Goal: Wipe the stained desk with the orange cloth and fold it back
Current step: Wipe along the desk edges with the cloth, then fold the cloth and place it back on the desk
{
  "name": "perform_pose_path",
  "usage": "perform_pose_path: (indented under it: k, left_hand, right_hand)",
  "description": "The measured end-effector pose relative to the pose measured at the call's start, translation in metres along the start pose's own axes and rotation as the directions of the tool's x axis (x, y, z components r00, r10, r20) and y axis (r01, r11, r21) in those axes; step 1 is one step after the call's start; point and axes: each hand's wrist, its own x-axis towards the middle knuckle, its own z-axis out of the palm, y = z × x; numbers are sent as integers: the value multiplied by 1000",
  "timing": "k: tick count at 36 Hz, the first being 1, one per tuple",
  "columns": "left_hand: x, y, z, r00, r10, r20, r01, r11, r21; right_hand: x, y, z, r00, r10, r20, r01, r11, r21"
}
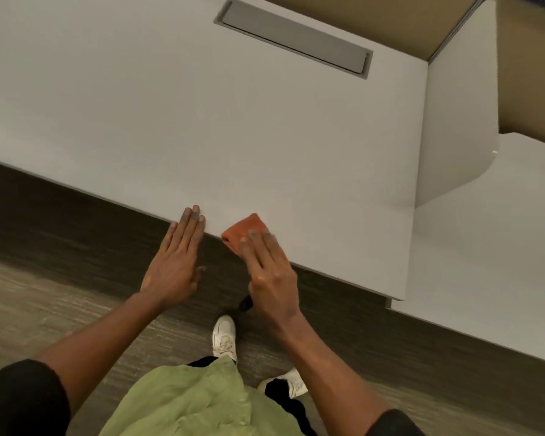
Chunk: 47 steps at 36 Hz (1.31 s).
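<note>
The small folded orange cloth [245, 230] is sitting right at the near edge of the pale grey matte desk [177, 114], roughly 6 o'clock of the desktop, just beside the edge drop-off. The right hand [269, 272] is lying flat on top of it, fingers [258, 247] stretched out straight and close together, pressing down on the cloth rather than gripping it, and only the far corner of the cloth is peeking out past the fingertips at about 11 o'clock. The left hand [177, 256] is resting at 9 o'clock of the cloth, a little apart from it, also spread flat with fingers extended, just the fingertips lying on the desk edge and nothing held.

Up at 12 o'clock there's a long grey rectangular cable flap [293, 39] set into the desktop. A white divider panel [456, 121] is standing at 3 o'clock. Can't spot any stain on the surface, too washed out to tell.
</note>
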Motion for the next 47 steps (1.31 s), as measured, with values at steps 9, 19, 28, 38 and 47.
perform_pose_path:
  k: [9,19,28,38,47]
  left_hand:
    - [-3,-9,-9,999,46,30,-43,997,-70]
    - [-1,-15,-14,993,42,109,-28,992,-126]
    - [-1,-9,-33,992,22,124,11,966,-259]
    - [17,23,-74,941,-325,95,313,729,-609]
    - [52,98,-134,855,-312,415,437,3,-899]
  right_hand:
    - [73,97,-48,857,349,-378,-352,934,65]
    - [101,93,10,943,333,-21,-331,941,65]
    - [56,-6,29,997,-23,79,5,976,216]
    - [24,1,-12,996,88,26,-90,872,481]
    - [46,29,-66,947,224,-230,-43,797,603]
